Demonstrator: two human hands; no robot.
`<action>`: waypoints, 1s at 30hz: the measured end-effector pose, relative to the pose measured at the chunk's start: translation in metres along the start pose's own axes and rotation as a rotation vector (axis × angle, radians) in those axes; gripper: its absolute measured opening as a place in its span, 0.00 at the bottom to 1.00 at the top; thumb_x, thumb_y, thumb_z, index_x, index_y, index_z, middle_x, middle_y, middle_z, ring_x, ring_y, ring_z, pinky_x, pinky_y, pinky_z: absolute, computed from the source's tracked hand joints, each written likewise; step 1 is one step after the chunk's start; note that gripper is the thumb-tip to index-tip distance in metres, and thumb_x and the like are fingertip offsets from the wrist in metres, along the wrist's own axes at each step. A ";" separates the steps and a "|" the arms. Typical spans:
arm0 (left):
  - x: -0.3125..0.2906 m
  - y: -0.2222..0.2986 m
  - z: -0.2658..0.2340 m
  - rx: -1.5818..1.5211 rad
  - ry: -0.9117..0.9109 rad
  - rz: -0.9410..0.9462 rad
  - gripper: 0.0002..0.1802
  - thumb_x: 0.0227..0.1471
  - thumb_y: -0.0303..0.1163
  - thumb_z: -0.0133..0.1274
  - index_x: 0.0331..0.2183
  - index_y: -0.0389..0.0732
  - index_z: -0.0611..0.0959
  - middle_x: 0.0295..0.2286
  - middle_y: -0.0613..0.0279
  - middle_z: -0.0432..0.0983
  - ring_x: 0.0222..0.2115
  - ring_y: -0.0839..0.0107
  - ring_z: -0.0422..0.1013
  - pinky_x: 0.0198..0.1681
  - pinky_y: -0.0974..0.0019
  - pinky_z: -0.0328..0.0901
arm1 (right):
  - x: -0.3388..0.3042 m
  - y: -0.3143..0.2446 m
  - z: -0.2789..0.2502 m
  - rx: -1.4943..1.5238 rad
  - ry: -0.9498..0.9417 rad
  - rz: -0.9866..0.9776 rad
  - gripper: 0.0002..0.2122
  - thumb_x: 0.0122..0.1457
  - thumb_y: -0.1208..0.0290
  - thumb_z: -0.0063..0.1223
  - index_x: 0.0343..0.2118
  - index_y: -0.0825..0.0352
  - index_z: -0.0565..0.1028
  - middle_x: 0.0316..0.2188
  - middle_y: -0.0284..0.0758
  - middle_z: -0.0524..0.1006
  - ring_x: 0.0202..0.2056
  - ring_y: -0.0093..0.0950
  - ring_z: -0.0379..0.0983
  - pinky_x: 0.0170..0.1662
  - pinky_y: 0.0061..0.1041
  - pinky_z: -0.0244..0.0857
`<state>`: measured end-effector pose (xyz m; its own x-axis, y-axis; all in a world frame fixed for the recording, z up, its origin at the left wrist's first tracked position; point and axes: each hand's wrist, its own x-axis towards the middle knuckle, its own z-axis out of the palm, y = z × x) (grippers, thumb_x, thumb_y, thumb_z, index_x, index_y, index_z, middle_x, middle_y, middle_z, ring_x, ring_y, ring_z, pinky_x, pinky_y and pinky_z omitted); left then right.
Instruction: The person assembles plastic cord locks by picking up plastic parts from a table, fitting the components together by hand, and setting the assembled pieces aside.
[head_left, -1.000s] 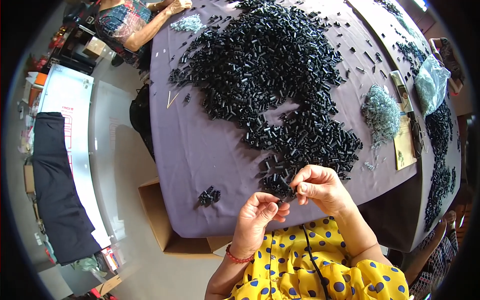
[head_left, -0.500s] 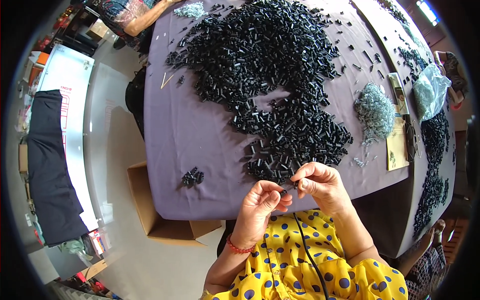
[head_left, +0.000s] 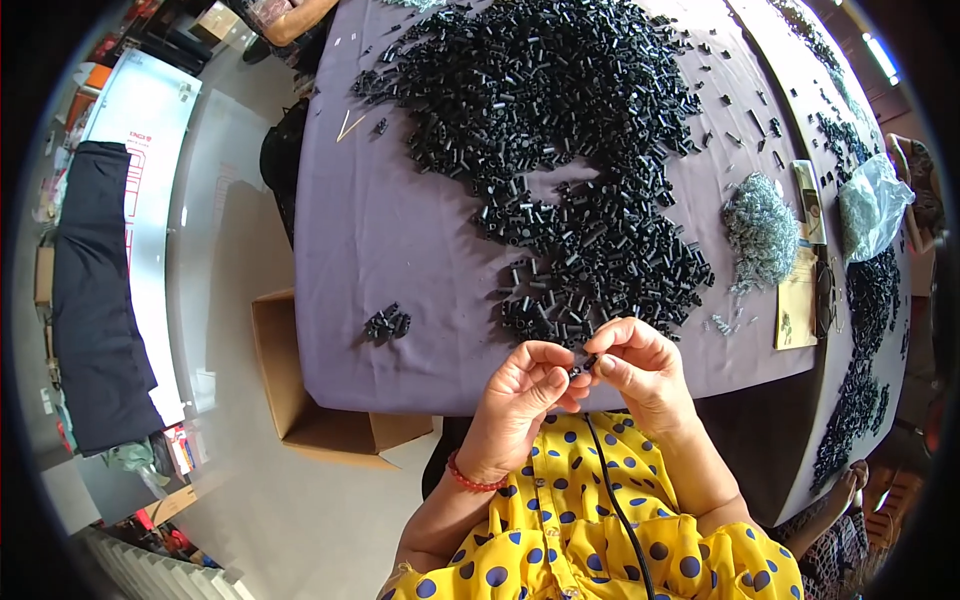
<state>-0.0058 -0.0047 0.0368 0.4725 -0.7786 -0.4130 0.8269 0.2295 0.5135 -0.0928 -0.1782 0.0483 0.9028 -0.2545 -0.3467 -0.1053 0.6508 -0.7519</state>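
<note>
At the table's near edge, my left hand [head_left: 521, 397] pinches a small black plastic piece [head_left: 577, 371] between thumb and forefinger. My right hand [head_left: 646, 377] meets it there, its thumb and fingertips closed on the same small dark part or one joined to it; the fingers cover most of it. Just beyond my fingertips spreads a big heap of short black tube-shaped plastic pieces [head_left: 545, 95]. A little cluster of the same black pieces [head_left: 387, 323] lies apart on the left of the purple-grey tablecloth [head_left: 400, 240].
Right of the heap sit a mound of small silvery parts [head_left: 760, 235], a yellow pad [head_left: 797, 310], glasses [head_left: 826, 298] and a clear bag [head_left: 870, 205]. An open cardboard box [head_left: 285, 370] stands below the table's left edge. Other people sit around the tables.
My hands have come closer together, bringing their fingertips to the same spot. The whole view has shifted slightly, and the far person's arm shows less.
</note>
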 end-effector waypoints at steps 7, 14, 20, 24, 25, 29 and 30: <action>-0.006 -0.003 -0.001 0.097 0.094 0.020 0.14 0.64 0.34 0.56 0.49 0.41 0.76 0.39 0.63 0.81 0.40 0.74 0.77 0.45 0.69 0.71 | 0.002 0.011 0.001 -0.017 0.030 -0.004 0.08 0.61 0.79 0.62 0.42 0.69 0.78 0.38 0.31 0.79 0.34 0.20 0.78 0.38 0.19 0.72; -0.008 -0.008 -0.002 0.124 0.110 0.023 0.15 0.64 0.34 0.56 0.50 0.40 0.76 0.39 0.64 0.81 0.40 0.75 0.76 0.45 0.69 0.70 | 0.001 0.016 0.000 0.045 0.024 0.030 0.08 0.62 0.75 0.61 0.43 0.68 0.79 0.36 0.30 0.81 0.34 0.19 0.78 0.38 0.19 0.68; -0.007 -0.010 0.000 0.147 0.119 0.025 0.15 0.64 0.34 0.56 0.50 0.40 0.76 0.40 0.64 0.80 0.40 0.75 0.76 0.46 0.69 0.69 | 0.000 0.018 -0.004 0.073 0.039 0.043 0.08 0.62 0.74 0.62 0.43 0.68 0.79 0.35 0.31 0.81 0.34 0.20 0.78 0.38 0.19 0.68; -0.006 -0.011 0.003 0.167 0.121 0.024 0.15 0.64 0.33 0.55 0.50 0.40 0.75 0.40 0.65 0.80 0.40 0.76 0.76 0.46 0.69 0.69 | -0.002 0.021 -0.006 0.062 0.035 0.062 0.08 0.61 0.74 0.63 0.42 0.68 0.80 0.35 0.31 0.82 0.34 0.20 0.78 0.38 0.19 0.68; -0.006 -0.012 0.003 0.165 0.117 0.024 0.15 0.65 0.33 0.55 0.50 0.40 0.75 0.40 0.65 0.80 0.41 0.76 0.76 0.46 0.70 0.69 | -0.002 0.021 -0.006 0.063 0.035 0.062 0.08 0.61 0.74 0.63 0.42 0.68 0.80 0.35 0.31 0.82 0.34 0.20 0.78 0.38 0.19 0.68; -0.007 -0.013 0.002 0.164 0.106 0.025 0.14 0.65 0.33 0.55 0.50 0.40 0.75 0.40 0.65 0.79 0.41 0.76 0.75 0.46 0.70 0.69 | -0.004 0.020 -0.007 0.067 0.033 0.084 0.08 0.61 0.74 0.63 0.43 0.67 0.79 0.35 0.31 0.82 0.35 0.20 0.79 0.39 0.19 0.68; -0.007 -0.013 0.002 0.166 0.106 0.024 0.14 0.65 0.33 0.55 0.50 0.40 0.75 0.40 0.65 0.79 0.41 0.76 0.75 0.46 0.70 0.69 | -0.004 0.019 -0.007 0.071 0.031 0.086 0.08 0.61 0.74 0.63 0.43 0.67 0.79 0.35 0.31 0.82 0.35 0.21 0.79 0.39 0.19 0.68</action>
<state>-0.0202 -0.0035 0.0350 0.5280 -0.7065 -0.4712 0.7575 0.1411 0.6374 -0.1016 -0.1698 0.0313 0.8784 -0.2163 -0.4262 -0.1515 0.7197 -0.6775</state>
